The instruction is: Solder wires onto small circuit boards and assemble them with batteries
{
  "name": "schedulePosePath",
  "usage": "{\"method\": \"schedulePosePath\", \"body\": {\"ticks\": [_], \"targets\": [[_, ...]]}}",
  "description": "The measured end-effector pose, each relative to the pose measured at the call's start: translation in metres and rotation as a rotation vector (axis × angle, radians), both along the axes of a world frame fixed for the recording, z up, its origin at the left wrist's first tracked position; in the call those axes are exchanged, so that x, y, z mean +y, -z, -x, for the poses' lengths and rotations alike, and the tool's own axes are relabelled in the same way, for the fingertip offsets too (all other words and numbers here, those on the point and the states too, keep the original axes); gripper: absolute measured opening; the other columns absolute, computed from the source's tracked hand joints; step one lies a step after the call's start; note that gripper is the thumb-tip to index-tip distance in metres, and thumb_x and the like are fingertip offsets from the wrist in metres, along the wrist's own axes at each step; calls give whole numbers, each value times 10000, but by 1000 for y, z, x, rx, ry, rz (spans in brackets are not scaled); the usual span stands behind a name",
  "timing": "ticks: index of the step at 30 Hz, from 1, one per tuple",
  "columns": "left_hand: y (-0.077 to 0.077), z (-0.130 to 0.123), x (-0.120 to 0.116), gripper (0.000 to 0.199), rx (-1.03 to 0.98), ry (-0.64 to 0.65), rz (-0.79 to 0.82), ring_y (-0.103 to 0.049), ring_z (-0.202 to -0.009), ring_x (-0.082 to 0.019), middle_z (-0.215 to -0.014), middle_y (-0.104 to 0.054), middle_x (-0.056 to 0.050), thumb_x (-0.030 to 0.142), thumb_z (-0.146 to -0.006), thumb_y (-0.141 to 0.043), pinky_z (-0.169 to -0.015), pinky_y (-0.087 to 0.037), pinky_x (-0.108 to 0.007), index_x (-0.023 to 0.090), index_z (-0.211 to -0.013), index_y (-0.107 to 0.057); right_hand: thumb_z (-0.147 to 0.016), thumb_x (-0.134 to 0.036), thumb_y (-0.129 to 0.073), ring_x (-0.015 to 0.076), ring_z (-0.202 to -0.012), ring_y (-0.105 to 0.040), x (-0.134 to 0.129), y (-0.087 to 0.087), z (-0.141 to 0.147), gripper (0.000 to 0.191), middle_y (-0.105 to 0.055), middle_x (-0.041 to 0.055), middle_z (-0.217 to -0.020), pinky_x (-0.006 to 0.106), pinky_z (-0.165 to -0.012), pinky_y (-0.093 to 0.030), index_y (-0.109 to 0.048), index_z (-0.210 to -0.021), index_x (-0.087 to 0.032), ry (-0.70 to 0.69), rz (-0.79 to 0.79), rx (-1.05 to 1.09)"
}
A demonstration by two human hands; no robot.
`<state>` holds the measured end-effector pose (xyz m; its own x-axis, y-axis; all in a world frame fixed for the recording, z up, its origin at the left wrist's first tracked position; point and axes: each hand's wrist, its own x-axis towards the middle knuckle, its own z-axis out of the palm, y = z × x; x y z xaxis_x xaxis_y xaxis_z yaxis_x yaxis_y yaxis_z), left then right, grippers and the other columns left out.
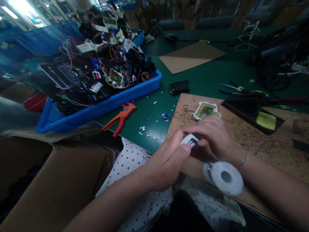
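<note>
Both of my hands meet around a small dark block with a white label (190,140), over the near left part of a brown board (241,135). My left hand (169,161) grips its left side, thumb on the label. The fingers of my right hand (216,137) curl over its top and right side. Just beyond them lies a white-framed green circuit board (205,110), with red and black wires running left to a small blue and white connector (165,115). A spool (227,178) stands below my right wrist.
A blue tray (101,111) heaped with wired parts fills the left. Orange-red cutters (120,118) lie before it. Beyond the board are a black case (180,87) and a cardboard sheet (191,57). A black holder with yellow sponge (266,120) and pliers (233,88) are right.
</note>
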<state>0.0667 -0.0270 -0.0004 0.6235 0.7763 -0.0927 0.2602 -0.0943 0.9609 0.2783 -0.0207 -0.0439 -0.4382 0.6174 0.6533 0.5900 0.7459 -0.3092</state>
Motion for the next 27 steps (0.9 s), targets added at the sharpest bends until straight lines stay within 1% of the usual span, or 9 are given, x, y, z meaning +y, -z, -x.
{"method": "schedulePosePath", "body": {"ticks": [3,7,11,13,15,18,20,23,27], "targets": [[-3,0,1,249,16,42,-28,-577,-961,-220,-1043,-630,-60,323,-1013,-367,-826,-422,-386,189,-1170,-506,-1031,-516,-350,161,-906,-581,0,2,-2,432,-666,34,-945,354,-929,-372,-587,-1248,-227,6,13,-10],[-2,3,2,250,65,49,-38,-566,-964,-223,-1070,-623,-60,217,-956,-385,-810,-422,-382,191,-1174,-503,-1033,-521,-342,168,-904,-589,-1,3,-3,427,-667,28,-945,370,-939,-367,-577,-1269,-253,5,45,-25],[2,3,1,277,88,33,-15,-571,-941,-221,-1019,-616,-51,172,-928,-365,-781,-421,-375,205,-1166,-504,-1035,-508,-356,165,-890,-585,-1,3,-3,413,-664,22,-932,367,-933,-365,-574,-1275,-252,-8,35,-29],[1,2,1,261,83,31,-10,-575,-946,-224,-1007,-614,-52,189,-942,-365,-788,-423,-379,204,-1164,-502,-1036,-507,-352,166,-889,-584,-1,3,-2,414,-666,24,-933,369,-936,-364,-582,-1260,-246,-6,29,-24],[-1,1,0,235,71,46,-13,-577,-949,-227,-1011,-614,-58,250,-970,-389,-799,-427,-385,191,-1169,-500,-1037,-509,-343,169,-886,-582,-1,2,-2,421,-666,30,-932,371,-932,-365,-587,-1247,-238,2,24,-19],[-6,-1,0,251,63,63,-33,-579,-964,-240,-1008,-621,-74,321,-998,-401,-819,-432,-397,159,-1159,-505,-1035,-510,-346,169,-881,-577,0,1,-2,423,-656,32,-916,368,-925,-366,-586,-1240,-228,3,10,-23],[-7,-2,0,263,73,67,-54,-579,-941,-237,-1016,-627,-81,292,-993,-388,-804,-430,-397,143,-1177,-502,-1037,-501,-347,166,-888,-577,0,-1,-1,417,-652,32,-918,363,-932,-361,-585,-1238,-223,0,-1,-30],[-7,-2,2,316,94,87,-76,-576,-901,-233,-1033,-624,-85,218,-940,-387,-780,-422,-397,130,-1228,-485,-1041,-490,-344,159,-897,-579,-1,-3,0,408,-655,29,-927,355,-946,-354,-586,-1231,-222,-9,-10,-38],[-5,1,3,369,132,84,-74,-583,-944,-244,-1063,-624,-81,157,-886,-378,-801,-421,-398,148,-1241,-480,-1038,-500,-344,158,-876,-575,-1,-2,0,410,-653,20,-904,353,-936,-358,-592,-1224,-231,-10,1,-43]]}}
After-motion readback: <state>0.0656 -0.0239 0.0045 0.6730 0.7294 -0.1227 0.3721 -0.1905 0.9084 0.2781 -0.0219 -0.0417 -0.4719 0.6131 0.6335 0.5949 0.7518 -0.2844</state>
